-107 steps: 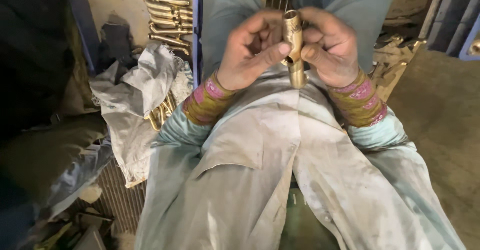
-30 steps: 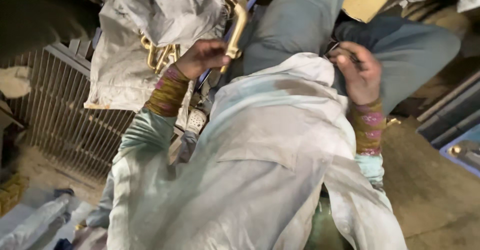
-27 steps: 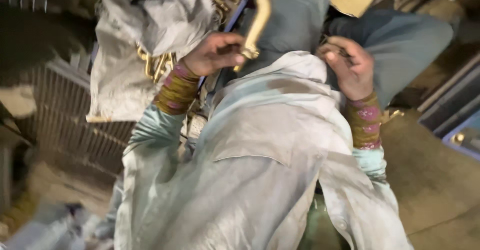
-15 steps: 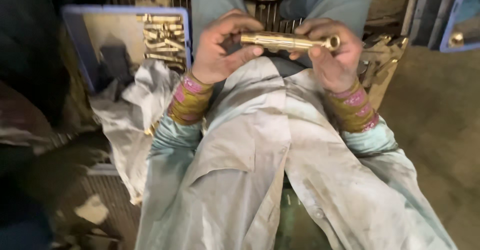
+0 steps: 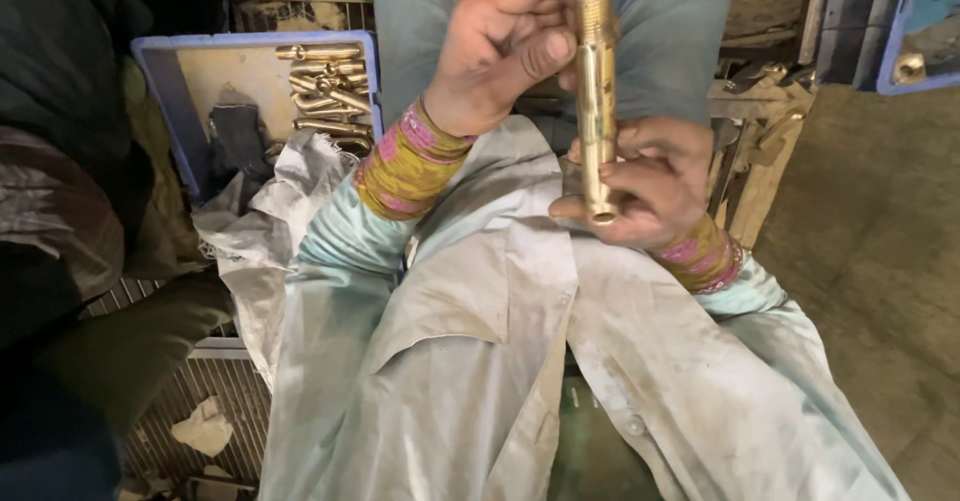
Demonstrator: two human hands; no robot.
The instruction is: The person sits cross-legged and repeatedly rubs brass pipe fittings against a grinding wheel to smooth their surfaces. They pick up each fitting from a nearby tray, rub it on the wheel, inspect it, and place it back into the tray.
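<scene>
Both hands are clamped on 1 long brass tube with a threaded top end [image 5: 597, 101], and it's standing pretty much upright over my lap. Left hand [image 5: 510, 46] has the upper part, thumb pressed against the side just under the threads, fingers curled over the top. Right hand [image 5: 640, 186] wraps the bottom end, with the open mouth of the tube poking out just below my fingers [image 5: 600, 179]. Both wrists have stacks of yellow and pink bangles, left stack [image 5: 408, 161] and right stack [image 5: 700, 256]. Underneath is a dusty pale grey-blue cloth garment [image 5: 480, 311] covering my knees. Off to my left sits a blue plastic crate [image 5: 160, 81] with a pile of similar brass tubes [image 5: 325, 91] at its far side, and a crumpled white woven sack [image 5: 265, 231] draped over its near edge.
</scene>
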